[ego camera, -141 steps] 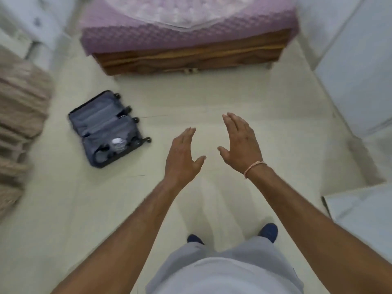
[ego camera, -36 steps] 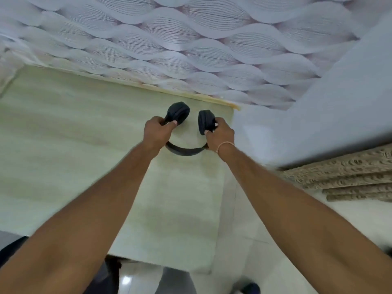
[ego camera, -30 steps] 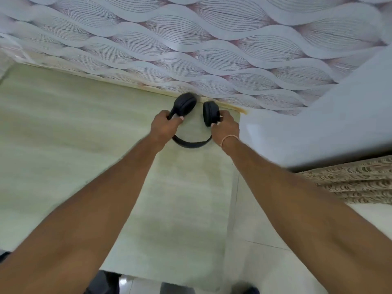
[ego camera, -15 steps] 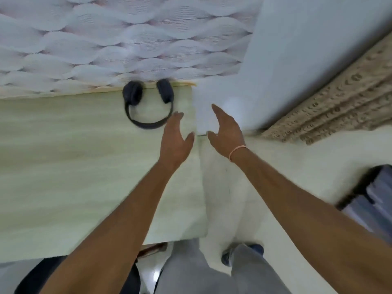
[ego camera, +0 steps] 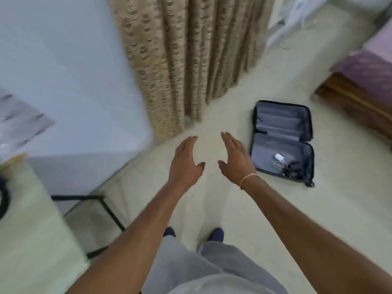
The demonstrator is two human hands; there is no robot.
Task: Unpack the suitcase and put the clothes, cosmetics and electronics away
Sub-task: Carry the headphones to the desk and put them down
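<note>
Hovering hands: left (ego camera: 185, 164), right (ego camera: 235, 159) | suitcase (ego camera: 282, 124) flat, bare floor (ego camera: 212, 198) between

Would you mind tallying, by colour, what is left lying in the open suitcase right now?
White: 1, a charger with its cable, in the suitcase half nearer the person.
Black: 1, a tangle of cables beside it; how many pieces it holds cannot be told.
Total: 2
</note>
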